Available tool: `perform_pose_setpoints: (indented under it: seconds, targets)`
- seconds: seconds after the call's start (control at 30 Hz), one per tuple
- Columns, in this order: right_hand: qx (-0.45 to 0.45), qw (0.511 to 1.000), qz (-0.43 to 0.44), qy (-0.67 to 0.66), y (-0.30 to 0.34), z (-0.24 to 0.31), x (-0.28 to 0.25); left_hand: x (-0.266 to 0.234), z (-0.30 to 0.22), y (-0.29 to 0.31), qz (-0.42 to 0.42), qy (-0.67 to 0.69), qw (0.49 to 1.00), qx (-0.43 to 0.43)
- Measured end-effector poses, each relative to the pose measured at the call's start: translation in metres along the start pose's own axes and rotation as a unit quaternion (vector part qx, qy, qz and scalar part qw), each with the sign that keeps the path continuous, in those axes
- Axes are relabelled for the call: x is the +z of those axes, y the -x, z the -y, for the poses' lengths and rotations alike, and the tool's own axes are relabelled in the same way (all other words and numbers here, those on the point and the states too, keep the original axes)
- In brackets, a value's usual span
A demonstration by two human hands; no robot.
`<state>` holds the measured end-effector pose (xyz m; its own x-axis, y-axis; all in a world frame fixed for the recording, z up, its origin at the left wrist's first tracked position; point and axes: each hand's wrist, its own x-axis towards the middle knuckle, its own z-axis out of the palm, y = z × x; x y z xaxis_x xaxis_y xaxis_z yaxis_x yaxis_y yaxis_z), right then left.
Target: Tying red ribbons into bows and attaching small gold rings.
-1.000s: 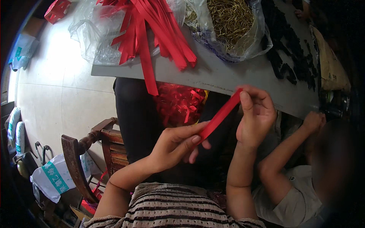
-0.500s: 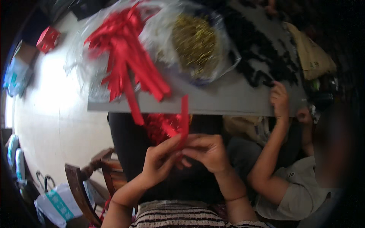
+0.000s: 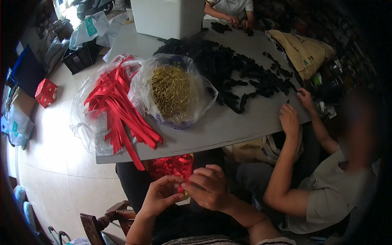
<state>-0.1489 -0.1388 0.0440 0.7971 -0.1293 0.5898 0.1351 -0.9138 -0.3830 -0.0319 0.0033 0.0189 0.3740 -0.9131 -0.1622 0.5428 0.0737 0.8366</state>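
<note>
Over my lap, my left hand (image 3: pixel 164 194) and my right hand (image 3: pixel 207 188) meet with fingertips close together. Between them shows a short bit of red ribbon (image 3: pixel 181 189), pinched by both hands; most of it is hidden behind my fingers. Just beyond, below the table edge, lies a heap of short red ribbon pieces (image 3: pixel 170 165). On the table's near left, long flat red ribbons (image 3: pixel 118 108) are spread over clear plastic, one hanging past the edge. A plastic bag beside them holds thin gold-coloured wire hooks (image 3: pixel 170 92).
Black fabric-like pieces (image 3: pixel 245 73) cover much of the grey table (image 3: pixel 228 132). At the right sits a co-worker (image 3: pixel 326 192), hands by the table edge; another person (image 3: pixel 230 10) is across. A white box (image 3: pixel 167 18), a paper sack (image 3: pixel 302 53) and a wooden chair (image 3: pixel 108 218) stand around.
The view has lifted, showing more of the far table. The ribbon strip that stood upright above my hands now shows only a short bit between my fingers. The co-worker's hands have shifted.
</note>
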Motion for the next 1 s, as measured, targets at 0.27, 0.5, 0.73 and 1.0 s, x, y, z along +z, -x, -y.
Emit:
perform_pose_setpoints:
  seconds: [0.27, 0.5, 0.73, 1.0]
  targets:
    - [0.213, 0.906, 0.095, -0.352, 0.007, 0.002, -0.007, -0.004, -0.003, 0.0, -0.005, -0.198, 0.98, 0.022]
    - [0.239, 0.899, 0.108, -0.35, 0.011, 0.002, -0.004, -0.005, 0.011, 0.007, -0.051, -0.254, 0.965, 0.034]
    - [0.176, 0.875, 0.183, -0.413, 0.002, -0.005, -0.023, -0.007, 0.005, 0.013, 0.053, -0.059, 0.996, -0.048]
    - [0.024, 0.943, 0.079, -0.324, -0.002, -0.004, -0.012, -0.01, 0.038, 0.013, -0.164, 0.216, 0.962, 0.009]
